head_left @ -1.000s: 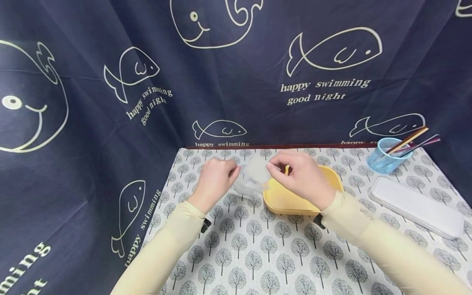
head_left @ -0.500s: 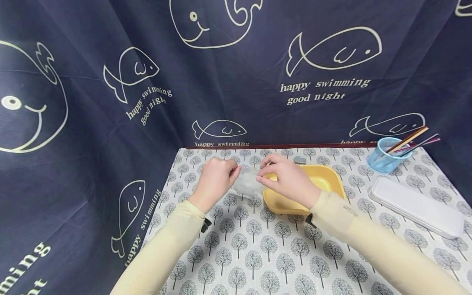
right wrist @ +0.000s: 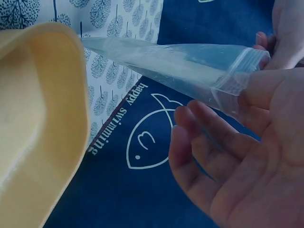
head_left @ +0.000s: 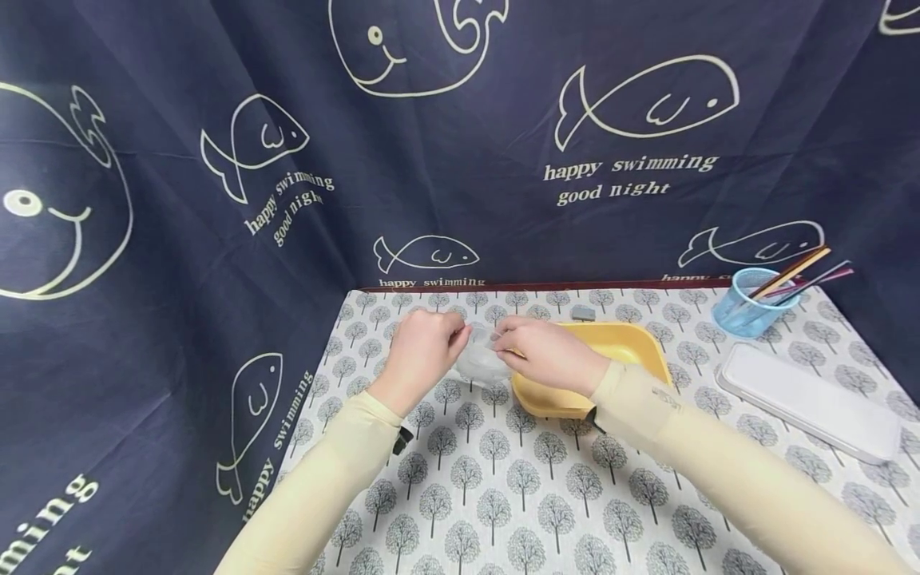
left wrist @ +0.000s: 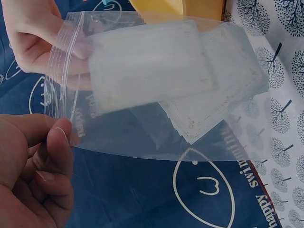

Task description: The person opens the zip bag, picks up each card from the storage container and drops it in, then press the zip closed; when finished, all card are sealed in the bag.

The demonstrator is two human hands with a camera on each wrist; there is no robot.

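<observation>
A clear zip-top bag (left wrist: 142, 137) hangs stretched out, its ribbed mouth towards the hands. My left hand (head_left: 424, 343) pinches one edge of that mouth between thumb and fingertips. Inside the bag lies a tilted stack of whitish rectangular cards (left wrist: 194, 123), with faint dotted patterns at the corners. Over the stack, at another angle, is a further whitish card (left wrist: 147, 64). My right hand (head_left: 546, 351) has two digits inside the bag mouth, pinching this card by its near edge. Its other fingers (right wrist: 209, 147) are loosely curled outside the bag.
Close to the right hand stands a yellow plastic tray (head_left: 640, 355), partly covered by the forearm. A small grey block (head_left: 583, 313) lies behind it. To the right are a blue cup (head_left: 751, 307) holding several sticks and pens, and a long white case (head_left: 812, 399).
The right hand has moved left from over the yellow tray to the bag, its fingertips passing into the bag mouth with a whitish card. The left hand stays at the bag's edge.
</observation>
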